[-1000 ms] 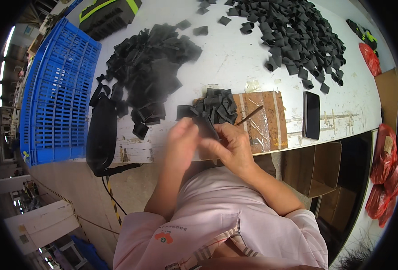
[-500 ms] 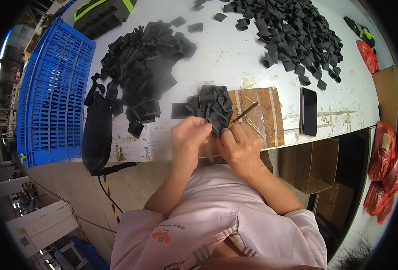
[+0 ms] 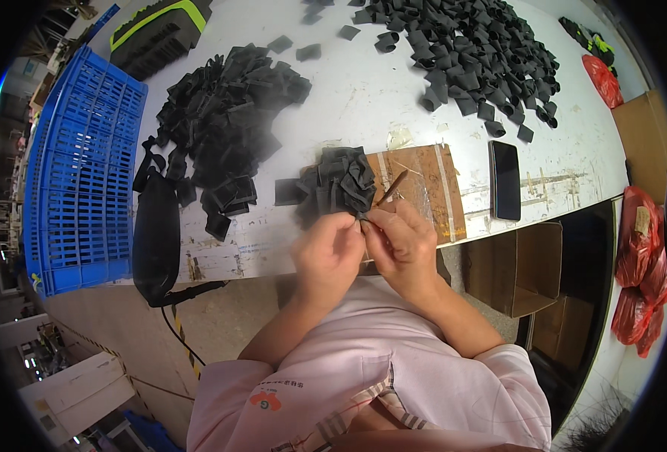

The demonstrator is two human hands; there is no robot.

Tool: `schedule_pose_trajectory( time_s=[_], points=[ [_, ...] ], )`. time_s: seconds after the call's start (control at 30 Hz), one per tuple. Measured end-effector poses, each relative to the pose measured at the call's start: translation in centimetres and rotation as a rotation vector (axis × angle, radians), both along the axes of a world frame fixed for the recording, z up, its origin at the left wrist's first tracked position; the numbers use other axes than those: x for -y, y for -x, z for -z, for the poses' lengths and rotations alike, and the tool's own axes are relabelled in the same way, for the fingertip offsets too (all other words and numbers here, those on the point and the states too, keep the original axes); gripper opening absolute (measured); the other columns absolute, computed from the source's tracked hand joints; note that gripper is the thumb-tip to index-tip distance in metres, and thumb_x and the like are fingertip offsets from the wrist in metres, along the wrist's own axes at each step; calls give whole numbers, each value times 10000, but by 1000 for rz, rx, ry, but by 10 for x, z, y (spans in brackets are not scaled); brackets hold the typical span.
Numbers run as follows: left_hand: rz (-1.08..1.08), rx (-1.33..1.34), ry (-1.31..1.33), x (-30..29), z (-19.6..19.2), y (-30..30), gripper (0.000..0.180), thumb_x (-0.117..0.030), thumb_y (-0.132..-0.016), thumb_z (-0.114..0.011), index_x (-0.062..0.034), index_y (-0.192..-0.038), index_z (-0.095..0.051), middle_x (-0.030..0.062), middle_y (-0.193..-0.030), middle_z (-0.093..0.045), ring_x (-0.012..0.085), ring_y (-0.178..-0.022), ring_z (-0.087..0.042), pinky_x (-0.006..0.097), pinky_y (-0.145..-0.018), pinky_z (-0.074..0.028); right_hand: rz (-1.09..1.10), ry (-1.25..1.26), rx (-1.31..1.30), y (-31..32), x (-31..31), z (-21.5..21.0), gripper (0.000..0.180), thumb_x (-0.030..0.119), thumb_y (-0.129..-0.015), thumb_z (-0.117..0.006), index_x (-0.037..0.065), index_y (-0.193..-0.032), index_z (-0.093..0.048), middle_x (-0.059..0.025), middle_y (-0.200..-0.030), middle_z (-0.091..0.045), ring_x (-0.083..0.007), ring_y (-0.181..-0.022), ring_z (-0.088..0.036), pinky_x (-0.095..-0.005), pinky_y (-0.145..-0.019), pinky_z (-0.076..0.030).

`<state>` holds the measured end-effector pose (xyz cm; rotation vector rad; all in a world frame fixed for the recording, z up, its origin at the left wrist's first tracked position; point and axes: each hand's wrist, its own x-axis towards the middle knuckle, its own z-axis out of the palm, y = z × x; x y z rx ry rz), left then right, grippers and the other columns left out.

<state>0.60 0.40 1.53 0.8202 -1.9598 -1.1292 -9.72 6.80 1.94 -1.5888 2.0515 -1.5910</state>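
Just past a pale pink shirt [image 3: 439, 354], we see two bare hands at the near edge of the white table [image 3: 341, 98]. The left hand [image 3: 326, 252] and the right hand [image 3: 409, 245] are close together, with their fingertips almost touching. Both of them pinch a little dark piece [image 3: 360, 216] between thumb and finger. We see only a bit of it, since the fingers hide the rest.

To the right, below the table edge, we see an open cardboard box [image 3: 537, 264]. Right behind the fingers is a messy pile of black strips [image 3: 341, 177], partly on a brown board [image 3: 446, 200]. A thin brown stick [image 3: 393, 187] lies on the board, just beyond the right hand. Off to the right lies a dark phone [image 3: 506, 181]. Off to the left we find a long black bag [image 3: 156, 245] beside a tall blue crate [image 3: 85, 173].

Farther back on the left is a big heap of flat dark pieces [image 3: 224, 113]. At the far right we see a bigger heap of dark loops [image 3: 473, 56], then a shiny red bag [image 3: 601, 79].
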Motion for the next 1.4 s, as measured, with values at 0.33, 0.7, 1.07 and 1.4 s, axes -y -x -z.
schedule_pose_trajectory(
  time_s=[0.33,0.7,1.07,1.4],
  points=[
    [417,-770,-1465,16,-6,8,204,84,-740,-482,8,-930,-472,44,-751,-517,20,-396,-306,170,-365,-237,-4,16,816,14,-4,7,61,31,-742,-622,-19,-742,-586,-1,-687,-537,-58,-540,-479,-213,-445,-375],
    [297,-718,-1180,26,-33,22,241,59,-777,-443,45,-1017,-470,166,-833,-589,32,-372,-393,191,-301,-248,-355,-142,1192,35,-4,-47,205,202,-871,-522,66,-717,-508,60,-647,-443,-20,-593,-390,-168,-502,-322],
    [304,-632,-1143,33,-28,38,201,-5,-817,-472,14,-1017,-491,51,-748,-557,29,-381,-334,168,-345,-230,-455,-117,1037,63,15,-23,263,276,-864,-533,55,-727,-502,42,-615,-445,-36,-530,-395,-190,-472,-317],
    [343,-365,-7,34,-43,48,172,72,-732,-546,-3,-872,-610,92,-878,-590,168,-786,-552,259,-699,-439,-41,100,-20,46,-2,-41,397,257,-686,-700,2,-956,-561,-123,-853,-520,-219,-690,-531,-262,-498,-425]
  ],
)
